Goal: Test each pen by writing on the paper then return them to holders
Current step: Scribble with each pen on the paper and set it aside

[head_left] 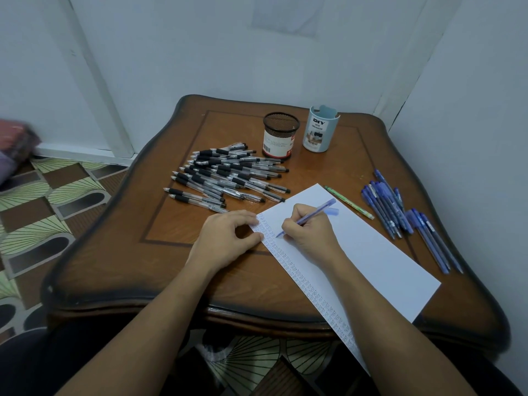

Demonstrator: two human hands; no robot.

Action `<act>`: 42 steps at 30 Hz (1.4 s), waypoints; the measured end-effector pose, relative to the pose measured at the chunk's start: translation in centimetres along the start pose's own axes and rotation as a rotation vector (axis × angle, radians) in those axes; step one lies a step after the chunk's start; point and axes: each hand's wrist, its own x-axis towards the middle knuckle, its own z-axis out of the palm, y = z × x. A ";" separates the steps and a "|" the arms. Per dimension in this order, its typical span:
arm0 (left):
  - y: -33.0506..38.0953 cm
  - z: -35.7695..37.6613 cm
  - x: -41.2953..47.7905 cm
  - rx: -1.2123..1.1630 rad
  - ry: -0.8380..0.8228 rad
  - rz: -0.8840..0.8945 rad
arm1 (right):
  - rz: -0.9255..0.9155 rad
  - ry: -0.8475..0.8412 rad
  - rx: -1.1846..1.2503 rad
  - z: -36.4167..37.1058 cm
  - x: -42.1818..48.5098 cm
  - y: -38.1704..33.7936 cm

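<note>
White paper [371,252] overhangs the wooden table's [114,267] near edge. A person's right hand [310,228] grips a blue pen [320,210], tip on the sheet. Their left hand [225,238], fingers loosely curled, presses the sheet's edge. Beyond stand a mesh holder [281,135] and a pale blue holder [321,130].

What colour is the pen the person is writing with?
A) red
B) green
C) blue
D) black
C: the right hand holds a blue plastic pen, with its tip down on the white sheet of paper.
</note>
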 end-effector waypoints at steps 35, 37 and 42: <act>-0.4 0.2 0.0 0.020 -0.010 0.025 | -0.020 -0.073 0.220 -0.6 0.4 -0.9; -0.4 0.2 -0.1 0.030 -0.005 0.038 | -0.032 -0.141 0.126 -0.9 0.2 -1.2; -0.2 0.2 -0.2 0.033 0.007 0.058 | -0.105 -0.115 -0.084 -3.8 0.1 -0.8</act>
